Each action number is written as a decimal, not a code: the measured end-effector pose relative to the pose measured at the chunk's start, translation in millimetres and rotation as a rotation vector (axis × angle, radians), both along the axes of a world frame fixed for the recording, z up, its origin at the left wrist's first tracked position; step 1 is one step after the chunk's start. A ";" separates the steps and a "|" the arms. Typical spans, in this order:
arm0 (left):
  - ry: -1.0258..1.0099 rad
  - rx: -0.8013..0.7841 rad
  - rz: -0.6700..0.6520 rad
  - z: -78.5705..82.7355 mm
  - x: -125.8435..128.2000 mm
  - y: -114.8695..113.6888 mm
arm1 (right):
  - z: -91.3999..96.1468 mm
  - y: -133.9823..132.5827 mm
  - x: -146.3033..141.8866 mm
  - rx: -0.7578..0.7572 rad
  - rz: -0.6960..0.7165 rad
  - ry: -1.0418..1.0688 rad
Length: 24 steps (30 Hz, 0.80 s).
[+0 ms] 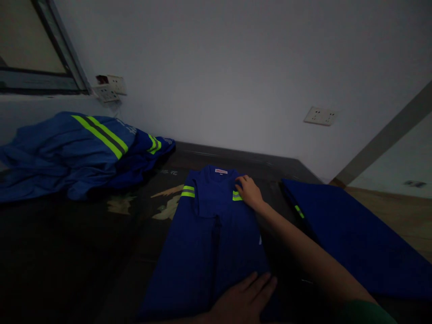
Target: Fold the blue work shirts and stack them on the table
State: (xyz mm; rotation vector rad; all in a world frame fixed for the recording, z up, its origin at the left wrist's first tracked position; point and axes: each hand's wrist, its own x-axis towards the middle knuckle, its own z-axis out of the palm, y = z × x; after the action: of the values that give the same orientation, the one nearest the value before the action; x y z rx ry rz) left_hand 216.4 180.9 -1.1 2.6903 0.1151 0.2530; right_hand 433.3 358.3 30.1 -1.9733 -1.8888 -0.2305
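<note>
A blue work jacket [195,252] with yellow-green reflective stripes lies folded lengthwise on the dark table, its collar and white label toward the wall. My left hand [245,294] rests flat on its near right part, fingers stretched out. At the far right edge, beside a reflective stripe, my right hand [249,191] has bent fingers closed on the cloth; its fingertips are partly hard to make out in the dim light.
Crumpled blue garments [74,153] with reflective stripes are heaped at the left. A folded blue garment [351,234] lies on the right. The dark table [141,243] meets a wall with sockets [320,116]; a window frame [64,49] is upper left.
</note>
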 end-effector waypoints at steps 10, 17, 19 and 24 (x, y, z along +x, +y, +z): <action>-0.114 -0.333 0.137 92.5 -34.5 50.6 | 40.3 -52.2 -34.1 -0.104 0.430 0.062; -0.037 0.218 0.501 64.0 -77.9 158.9 | 63.0 -73.8 -67.3 -0.350 0.837 -0.197; 0.060 0.307 0.449 51.5 -82.6 172.8 | 68.1 -73.8 -71.5 -0.405 0.822 -0.280; 0.062 0.425 0.415 43.7 -78.8 182.6 | 83.6 -72.7 -64.0 -0.457 0.799 -0.202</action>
State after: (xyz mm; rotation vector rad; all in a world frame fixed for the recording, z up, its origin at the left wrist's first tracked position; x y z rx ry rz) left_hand 137.7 363.6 42.6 3.0721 0.7162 0.3516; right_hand 369.3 285.6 113.7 -1.2807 -2.8835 0.2639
